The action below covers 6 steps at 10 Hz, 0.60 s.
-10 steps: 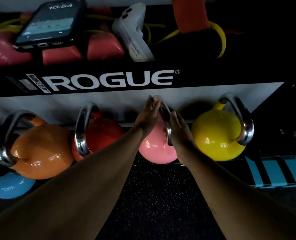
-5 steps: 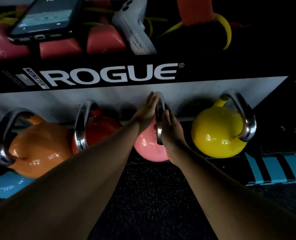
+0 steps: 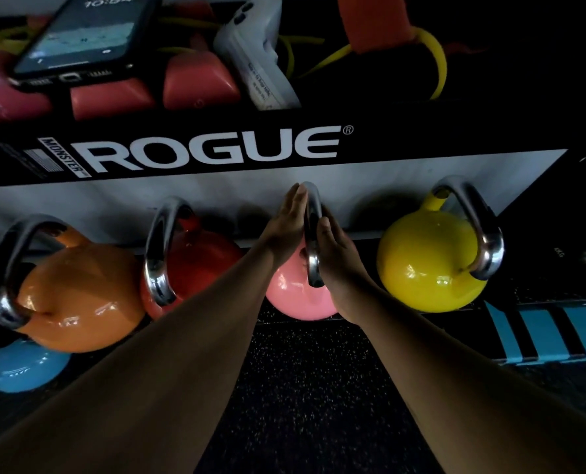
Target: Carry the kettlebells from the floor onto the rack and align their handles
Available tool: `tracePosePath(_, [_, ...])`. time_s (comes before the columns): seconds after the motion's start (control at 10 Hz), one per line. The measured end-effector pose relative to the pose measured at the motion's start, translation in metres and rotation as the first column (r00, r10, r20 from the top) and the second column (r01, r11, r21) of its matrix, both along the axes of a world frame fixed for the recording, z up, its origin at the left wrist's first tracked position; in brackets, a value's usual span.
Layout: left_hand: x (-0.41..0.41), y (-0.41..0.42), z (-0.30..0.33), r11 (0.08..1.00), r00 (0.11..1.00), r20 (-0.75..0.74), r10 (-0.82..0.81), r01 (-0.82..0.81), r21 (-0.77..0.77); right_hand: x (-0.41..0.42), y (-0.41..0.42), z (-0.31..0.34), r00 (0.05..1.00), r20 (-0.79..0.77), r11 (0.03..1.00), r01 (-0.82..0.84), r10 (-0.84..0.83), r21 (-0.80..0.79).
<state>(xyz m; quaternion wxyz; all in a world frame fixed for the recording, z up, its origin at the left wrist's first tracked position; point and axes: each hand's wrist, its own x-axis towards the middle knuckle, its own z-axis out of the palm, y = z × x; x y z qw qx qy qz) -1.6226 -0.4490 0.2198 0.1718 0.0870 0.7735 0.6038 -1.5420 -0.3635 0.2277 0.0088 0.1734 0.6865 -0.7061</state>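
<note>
My left hand [image 3: 286, 222] and right hand [image 3: 336, 249] are flat, fingers straight, pressed against either side of the steel handle [image 3: 312, 234] of the pink kettlebell [image 3: 293, 297], sandwiching it without curling around it. That kettlebell sits on the lower shelf of the rack [image 3: 195, 148], between a red kettlebell [image 3: 209, 254] and a yellow kettlebell [image 3: 425, 265]. An orange kettlebell [image 3: 79, 299] sits further left, with a blue kettlebell [image 3: 21, 371] below it
</note>
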Motion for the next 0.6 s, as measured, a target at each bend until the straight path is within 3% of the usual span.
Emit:
tracePosePath(0.2, [0.002, 0.002, 0.000, 1.000, 1.000, 0.012, 0.017, -0.017, 0.011, -0.001, 0.006, 0.004, 0.998, 0.019, 0.997, -0.064, 0.063, 0.053])
tracePosePath(0.4, [-0.001, 0.005, 0.016, 0.955, 0.963, -0.247, 0.105, -0.167, -0.246, 0.001, 0.027, 0.017, 0.982, 0.044, 0.924, -0.190, 0.186, 0.330])
tracePosePath(0.5, [0.007, 0.012, 0.032, 0.882, 0.867, -0.496, 0.036, -0.261, -0.392, 0.015, 0.066, 0.022, 0.980, 0.030, 0.827, -0.182, 0.196, 0.533])
tracePosePath(0.6, [0.027, 0.024, 0.038, 0.786, 0.794, -0.581, -0.179, -0.240, -0.570, 0.028, 0.103, 0.020, 0.986, -0.006, 0.768, -0.125, 0.165, 0.628])
